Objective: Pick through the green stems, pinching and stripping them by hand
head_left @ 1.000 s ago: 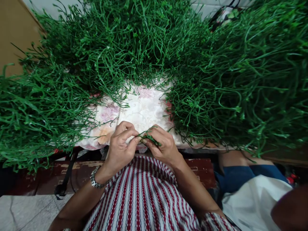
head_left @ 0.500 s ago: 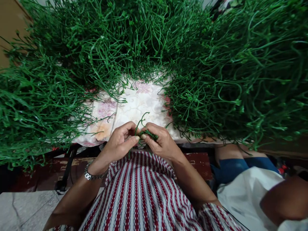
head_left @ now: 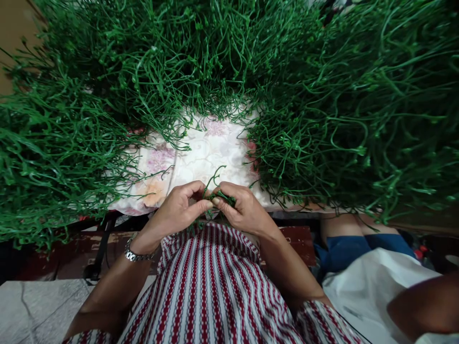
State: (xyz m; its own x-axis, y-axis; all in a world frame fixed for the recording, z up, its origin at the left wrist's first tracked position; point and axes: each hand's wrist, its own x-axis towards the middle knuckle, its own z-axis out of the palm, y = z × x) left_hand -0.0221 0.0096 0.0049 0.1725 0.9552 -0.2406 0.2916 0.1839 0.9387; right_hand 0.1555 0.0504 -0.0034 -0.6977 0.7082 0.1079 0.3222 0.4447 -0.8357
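Close to my body, at the table's near edge, my left hand (head_left: 184, 206) and my right hand (head_left: 239, 205) meet thumb to thumb. Both are closed on thin green plastic stems (head_left: 214, 180) with small branching tips. One stem sticks up between the hands, and a small dark green cluster (head_left: 226, 198) shows in the fingers of my right hand. The fingertips partly hide how the pieces join. Some green tips hang below my left thumb.
Large heaps of green artificial stems (head_left: 64, 143) cover the table's left, back and right sides (head_left: 340, 119). Between them shows a floral tablecloth (head_left: 204, 157). A seated person's blue-clad legs (head_left: 366, 246) and arm are at the lower right.
My hands have shifted very slightly to the right with the stems, and the upright stem leans a bit more to the right. My grip looks the same.
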